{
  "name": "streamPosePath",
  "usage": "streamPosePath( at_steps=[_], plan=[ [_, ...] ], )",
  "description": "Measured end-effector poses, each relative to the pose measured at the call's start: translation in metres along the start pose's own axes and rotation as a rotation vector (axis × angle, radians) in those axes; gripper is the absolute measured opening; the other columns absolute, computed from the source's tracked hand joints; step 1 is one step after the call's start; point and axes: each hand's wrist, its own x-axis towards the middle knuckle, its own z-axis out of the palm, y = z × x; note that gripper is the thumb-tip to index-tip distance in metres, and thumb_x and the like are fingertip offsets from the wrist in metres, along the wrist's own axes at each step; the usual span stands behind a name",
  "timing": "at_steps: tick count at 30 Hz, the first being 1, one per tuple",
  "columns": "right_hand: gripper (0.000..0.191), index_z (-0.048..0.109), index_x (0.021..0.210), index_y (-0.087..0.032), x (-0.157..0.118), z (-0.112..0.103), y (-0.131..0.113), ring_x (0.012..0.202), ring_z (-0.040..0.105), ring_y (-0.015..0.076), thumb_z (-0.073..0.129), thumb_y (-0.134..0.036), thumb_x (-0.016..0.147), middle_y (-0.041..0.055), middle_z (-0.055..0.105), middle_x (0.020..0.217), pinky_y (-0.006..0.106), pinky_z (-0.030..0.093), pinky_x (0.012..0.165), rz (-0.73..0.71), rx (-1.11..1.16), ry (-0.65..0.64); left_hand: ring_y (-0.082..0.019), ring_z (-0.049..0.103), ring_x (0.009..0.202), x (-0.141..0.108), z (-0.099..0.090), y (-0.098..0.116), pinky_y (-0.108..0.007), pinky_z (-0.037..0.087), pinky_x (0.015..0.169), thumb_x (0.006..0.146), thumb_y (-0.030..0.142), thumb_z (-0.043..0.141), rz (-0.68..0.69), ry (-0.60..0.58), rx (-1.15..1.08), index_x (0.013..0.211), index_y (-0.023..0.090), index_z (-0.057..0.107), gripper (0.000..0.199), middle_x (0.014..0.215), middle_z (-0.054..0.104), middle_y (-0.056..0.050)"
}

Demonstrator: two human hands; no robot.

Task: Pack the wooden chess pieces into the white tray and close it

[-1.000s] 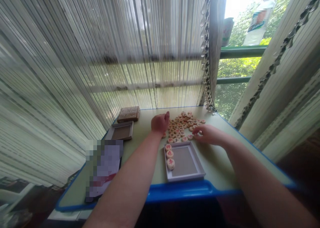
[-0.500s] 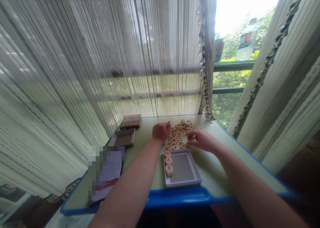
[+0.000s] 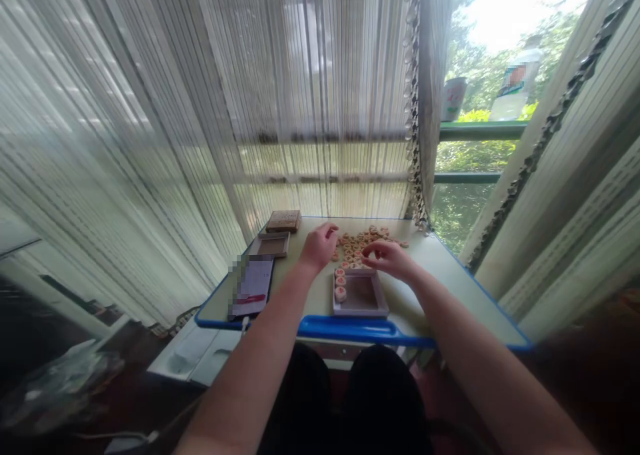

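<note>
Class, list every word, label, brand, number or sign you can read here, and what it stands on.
No text can be read with certainty.
Three round pieces in the tray: red characters, too small and blurred.
Loose pieces: marks too small to read.
Bottle: partly pixelated, nothing legible.
Container beside it: red and green marks, too blurred.
Flat dark-edged item: partly pixelated, nothing legible.

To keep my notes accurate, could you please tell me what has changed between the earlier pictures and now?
The right hand has moved left along the near edge of the loose round pieces, behind the tray; whether it grips one is unclear. The left hand looks less tightly curled. The head view has shifted too. The three-piece row inside the tray stayed as it was.
</note>
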Motion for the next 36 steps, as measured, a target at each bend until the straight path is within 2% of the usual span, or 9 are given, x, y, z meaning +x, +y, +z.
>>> streamPosePath(
  at_steps=[4,6,8,12,18,22,24,29,36],
  plan=[
    [0.033,0.065,0.091,-0.015,-0.017,0.004,-0.025,0.063,0.051,0.0112,0.061,-0.039,0.069,0.0037,0.064,0.079,0.024,0.04,0.058,0.053,0.145,-0.205,-0.016,0.061,0.084,-0.045,0.0,-0.025,-0.026,0.047,0.078,0.078,0.019,0.043,-0.176,0.031,0.017,0.09,0.015,0.063,0.024,0.089,0.068,-0.006],
    [0.03,0.066,0.09,-0.016,-0.033,0.012,-0.043,0.065,0.052,0.012,0.06,-0.037,0.07,0.0036,0.065,0.082,0.025,0.041,0.061,0.036,0.082,-0.203,-0.017,0.061,0.087,-0.061,0.001,-0.03,-0.027,0.047,0.079,0.079,0.019,0.042,-0.256,-0.028,0.015,0.094,0.013,0.063,0.026,0.092,0.068,-0.007],
    [0.024,0.066,0.083,-0.017,-0.049,0.023,-0.061,0.069,0.053,0.0137,0.059,-0.036,0.071,0.0035,0.064,0.079,0.026,0.041,0.065,0.031,-0.042,-0.109,-0.018,0.06,0.092,-0.071,0.001,-0.031,-0.029,0.046,0.084,0.078,0.017,0.042,-0.303,-0.151,0.08,0.097,0.012,0.063,0.028,0.097,0.067,-0.009],
    [0.022,0.065,0.072,-0.018,-0.07,0.043,-0.08,0.074,0.054,0.0165,0.059,-0.038,0.072,0.0034,0.063,0.073,0.03,0.04,0.074,0.004,-0.208,0.045,-0.019,0.053,0.108,-0.084,0.0,-0.027,-0.029,0.036,0.098,0.08,0.018,0.041,-0.11,-0.32,0.182,0.102,0.013,0.064,0.032,0.111,0.063,-0.01],
    [0.015,0.063,0.07,-0.02,-0.074,0.053,-0.073,0.084,0.054,0.0199,0.059,-0.034,0.071,0.004,0.065,0.073,0.032,0.04,0.082,-0.031,-0.314,0.166,-0.018,0.056,0.103,-0.09,-0.005,-0.026,-0.029,0.038,0.096,0.083,0.024,0.037,-0.077,-0.314,0.139,0.103,0.014,0.064,0.034,0.108,0.064,-0.008],
    [0.017,0.061,0.086,-0.019,-0.084,0.065,-0.066,0.084,0.054,0.0198,0.052,-0.029,0.075,0.0052,0.065,0.084,0.033,0.041,0.085,0.013,-0.328,0.501,-0.019,0.053,0.107,-0.09,-0.007,-0.024,-0.029,0.038,0.096,0.081,0.022,0.04,-0.084,-0.313,0.134,0.108,0.013,0.061,0.036,0.114,0.062,-0.01],
    [0.019,0.06,0.09,-0.019,-0.089,0.071,-0.065,0.086,0.054,0.02,0.05,-0.027,0.076,0.0058,0.065,0.087,0.034,0.04,0.087,0.023,-0.349,0.574,-0.019,0.053,0.108,-0.09,-0.007,-0.024,-0.029,0.038,0.096,0.079,0.021,0.041,-0.09,-0.323,0.11,0.109,0.013,0.06,0.037,0.115,0.061,-0.01],
    [0.012,0.063,0.077,-0.021,-0.09,0.072,-0.065,0.083,0.053,0.0196,0.052,-0.026,0.075,0.0042,0.066,0.08,0.032,0.039,0.088,-0.034,-0.411,0.302,-0.019,0.053,0.107,-0.091,-0.007,-0.027,-0.029,0.038,0.096,0.076,0.018,0.041,-0.112,-0.314,0.06,0.108,0.014,0.06,0.037,0.113,0.062,-0.009],
    [0.017,0.068,0.076,-0.023,-0.084,0.068,-0.059,0.091,0.053,0.021,0.051,-0.029,0.077,0.0033,0.069,0.082,0.034,0.036,0.088,0.103,-0.397,0.211,-0.019,0.054,0.104,-0.093,-0.01,-0.027,-0.028,0.041,0.094,0.072,0.017,0.043,-0.162,-0.296,-0.053,0.107,0.013,0.06,0.038,0.111,0.062,-0.009]
  ],
)
